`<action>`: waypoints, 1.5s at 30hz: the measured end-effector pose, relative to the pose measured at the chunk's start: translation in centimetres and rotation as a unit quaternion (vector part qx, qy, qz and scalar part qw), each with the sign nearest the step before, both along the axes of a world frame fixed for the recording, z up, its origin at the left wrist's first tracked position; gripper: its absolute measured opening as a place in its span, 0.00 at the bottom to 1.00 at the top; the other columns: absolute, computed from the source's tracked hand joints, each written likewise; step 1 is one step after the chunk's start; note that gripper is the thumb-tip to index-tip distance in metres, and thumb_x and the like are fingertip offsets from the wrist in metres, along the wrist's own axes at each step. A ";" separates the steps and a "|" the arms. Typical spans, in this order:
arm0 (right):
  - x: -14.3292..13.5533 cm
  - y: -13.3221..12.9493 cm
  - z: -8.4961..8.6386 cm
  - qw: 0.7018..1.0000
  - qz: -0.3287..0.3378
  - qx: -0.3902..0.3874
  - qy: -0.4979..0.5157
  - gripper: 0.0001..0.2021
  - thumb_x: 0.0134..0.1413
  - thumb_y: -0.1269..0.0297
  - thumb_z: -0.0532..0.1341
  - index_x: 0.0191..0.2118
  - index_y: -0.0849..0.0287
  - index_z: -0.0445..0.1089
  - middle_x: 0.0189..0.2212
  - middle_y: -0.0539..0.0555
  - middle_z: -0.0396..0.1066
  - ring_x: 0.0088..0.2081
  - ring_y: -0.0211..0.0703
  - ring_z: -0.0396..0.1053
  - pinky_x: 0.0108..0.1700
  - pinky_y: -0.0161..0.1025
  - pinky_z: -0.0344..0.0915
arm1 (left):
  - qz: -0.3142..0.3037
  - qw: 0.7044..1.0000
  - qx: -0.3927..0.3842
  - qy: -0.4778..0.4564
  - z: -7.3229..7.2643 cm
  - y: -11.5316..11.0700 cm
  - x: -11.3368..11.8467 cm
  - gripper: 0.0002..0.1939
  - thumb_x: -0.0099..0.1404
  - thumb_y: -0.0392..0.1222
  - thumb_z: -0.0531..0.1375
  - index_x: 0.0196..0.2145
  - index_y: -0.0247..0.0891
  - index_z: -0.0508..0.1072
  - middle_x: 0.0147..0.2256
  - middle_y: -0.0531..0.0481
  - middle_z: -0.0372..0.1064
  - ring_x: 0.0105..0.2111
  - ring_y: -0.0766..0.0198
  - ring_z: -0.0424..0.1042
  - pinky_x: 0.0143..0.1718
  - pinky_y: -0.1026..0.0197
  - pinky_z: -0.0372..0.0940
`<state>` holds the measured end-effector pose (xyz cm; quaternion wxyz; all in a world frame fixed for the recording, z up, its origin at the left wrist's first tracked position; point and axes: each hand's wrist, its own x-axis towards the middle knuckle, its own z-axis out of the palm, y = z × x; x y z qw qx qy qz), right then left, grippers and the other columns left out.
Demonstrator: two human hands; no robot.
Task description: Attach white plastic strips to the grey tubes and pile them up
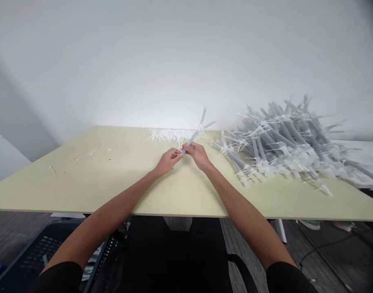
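A grey plastic tube (191, 139) with a forked top end slants up and to the right in front of me, above the table. My right hand (199, 155) is closed around its middle. Just to the left, my left hand (166, 161) is pinched near the tube's lower part, on what looks like a thin white cable tie (176, 154). The fingers partly hide it. Behind my hands lies a spread-out pile of white cable ties (168, 134).
A large heap of grey tubes (284, 134) with cable ties and clear ends covers the table's right side. Several loose ties (88, 155) lie on the left of the pale table (113, 195). Below stands a dark basket (33, 252). A white wall (162, 61) rises behind.
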<state>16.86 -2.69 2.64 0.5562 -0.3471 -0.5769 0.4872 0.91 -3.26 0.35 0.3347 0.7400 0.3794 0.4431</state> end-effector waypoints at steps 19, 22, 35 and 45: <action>0.6 0.3 -0.2 0.994 0.091 -0.011 0.059 0.14 0.44 0.54 0.64 0.33 0.60 0.68 0.29 0.54 0.70 0.33 0.41 0.68 0.38 0.40 0.64 | -0.073 0.995 -0.055 -0.038 0.7 -0.2 -0.3 0.21 0.61 0.54 0.53 0.34 0.33 0.74 0.34 0.47 0.69 0.32 0.64 0.66 0.36 0.63 0.60; 0.7 0.3 -0.2 0.995 0.085 -0.007 0.052 0.15 0.44 0.54 0.64 0.33 0.61 0.68 0.29 0.54 0.70 0.32 0.40 0.67 0.37 0.40 0.64 | -0.067 0.994 -0.070 -0.040 0.5 0.0 -0.2 0.20 0.59 0.54 0.54 0.33 0.33 0.74 0.33 0.47 0.69 0.33 0.64 0.67 0.37 0.62 0.61; 0.6 0.8 -0.8 0.999 -0.010 -0.013 -0.037 0.15 0.41 0.55 0.65 0.32 0.61 0.68 0.26 0.52 0.69 0.30 0.39 0.68 0.35 0.38 0.69 | 0.053 0.996 -0.065 -0.040 -0.1 0.5 -0.2 0.14 0.59 0.50 0.54 0.30 0.35 0.69 0.28 0.50 0.69 0.30 0.65 0.68 0.35 0.61 0.64; 0.6 1.4 -1.4 0.996 -0.068 0.002 -0.061 0.13 0.43 0.56 0.64 0.30 0.61 0.69 0.25 0.52 0.69 0.27 0.38 0.68 0.33 0.39 0.70 | 0.081 0.995 0.031 0.041 0.2 -0.2 -0.1 0.13 0.63 0.49 0.52 0.29 0.37 0.69 0.28 0.51 0.70 0.30 0.65 0.68 0.33 0.63 0.62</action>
